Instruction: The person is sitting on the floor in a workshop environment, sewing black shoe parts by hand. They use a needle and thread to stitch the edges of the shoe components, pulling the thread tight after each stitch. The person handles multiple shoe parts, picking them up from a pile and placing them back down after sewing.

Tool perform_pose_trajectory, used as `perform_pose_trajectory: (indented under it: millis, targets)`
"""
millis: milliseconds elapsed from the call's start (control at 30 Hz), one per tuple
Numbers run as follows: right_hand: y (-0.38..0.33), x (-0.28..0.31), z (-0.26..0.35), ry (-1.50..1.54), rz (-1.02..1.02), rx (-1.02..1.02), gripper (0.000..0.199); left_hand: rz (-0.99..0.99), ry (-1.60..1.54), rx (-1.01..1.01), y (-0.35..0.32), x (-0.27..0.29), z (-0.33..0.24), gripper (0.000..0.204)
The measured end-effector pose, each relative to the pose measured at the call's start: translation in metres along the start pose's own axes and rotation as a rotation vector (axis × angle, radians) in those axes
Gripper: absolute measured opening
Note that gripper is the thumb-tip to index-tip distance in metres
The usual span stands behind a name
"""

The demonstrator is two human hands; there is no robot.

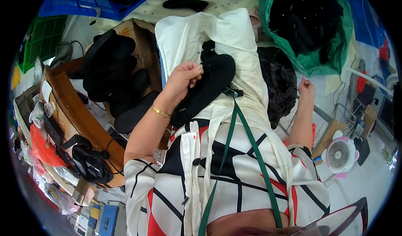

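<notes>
A black shoe-shaped piece (217, 75) lies slanted across the white apron (184, 35) over my lap. My left hand (184, 78) is closed in a pinch at its upper left edge, with a gold band on the wrist. Just above, a small black lump (208, 50) touches the piece; its kind is unclear. My right hand (307, 86) is held out to the right, below the green bag, with its fingers drawn together. Whatever lies between those fingers is too small to make out. A green lanyard (247, 129) hangs down to a dark clip beside the black piece.
At left, several black shoe-shaped pieces (111, 68) are piled by a cardboard box (140, 39) and a wooden table (69, 106). A green bag (268, 26) of black pieces stands at upper right, above a black plastic bag (276, 81). A fan (340, 154) stands at lower right.
</notes>
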State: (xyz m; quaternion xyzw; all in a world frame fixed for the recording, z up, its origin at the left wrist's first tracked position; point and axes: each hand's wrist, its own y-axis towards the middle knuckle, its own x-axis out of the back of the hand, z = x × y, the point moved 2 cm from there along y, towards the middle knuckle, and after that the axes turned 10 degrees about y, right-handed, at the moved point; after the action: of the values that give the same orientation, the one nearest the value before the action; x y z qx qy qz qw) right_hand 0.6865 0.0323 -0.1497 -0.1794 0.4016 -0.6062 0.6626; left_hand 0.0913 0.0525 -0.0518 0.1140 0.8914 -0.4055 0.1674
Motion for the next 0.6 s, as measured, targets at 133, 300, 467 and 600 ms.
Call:
perform_pose_trajectory:
  millis: [133,300,467,600]
  targets:
    - [-0.012,0.002,-0.028,-0.136,0.012,0.038,0.023,-0.076,0.192,0.001,-0.004,-0.008,-0.012,0.019]
    - [-0.028,-0.005,-0.032,-0.147,0.118,0.013,0.021,-0.277,1.112,-0.741,-0.011,-0.023,-0.045,0.031]
    - [-0.031,-0.009,-0.03,-0.117,0.148,-0.012,0.023,-0.166,0.957,-0.648,0.009,-0.023,-0.037,0.035]
    - [-0.032,-0.012,-0.022,-0.157,0.202,-0.009,0.022,-0.246,0.947,-0.402,0.012,-0.022,-0.03,0.029]
